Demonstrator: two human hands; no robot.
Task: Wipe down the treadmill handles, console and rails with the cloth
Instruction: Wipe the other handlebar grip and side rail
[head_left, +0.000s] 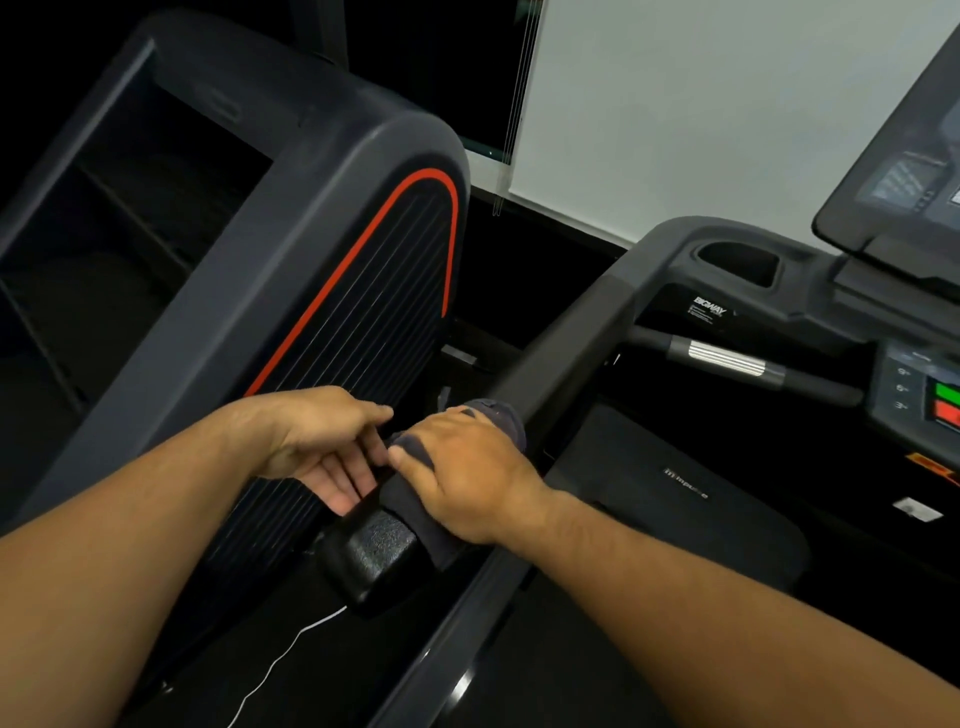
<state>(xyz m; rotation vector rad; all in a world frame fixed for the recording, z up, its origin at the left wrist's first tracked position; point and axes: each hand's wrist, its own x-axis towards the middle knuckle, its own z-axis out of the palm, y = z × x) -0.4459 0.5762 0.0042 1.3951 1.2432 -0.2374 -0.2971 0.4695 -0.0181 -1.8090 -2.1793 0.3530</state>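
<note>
right hand (467, 470) grasps a dark cloth (500, 415) wrapped over a treadmill handrail (569, 335); left hand (322, 447) beside it touches the cloth's edge, grasp impossible to tell.

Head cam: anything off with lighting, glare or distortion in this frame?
Head view: dim overall, upper left crushed to near black; left hand, right hand and cloth lit well enough to read; bright glint on the silver grip sensor, reflections on the console screen; wide-angle bowing toward the edges; slightly soft throughout.
</note>
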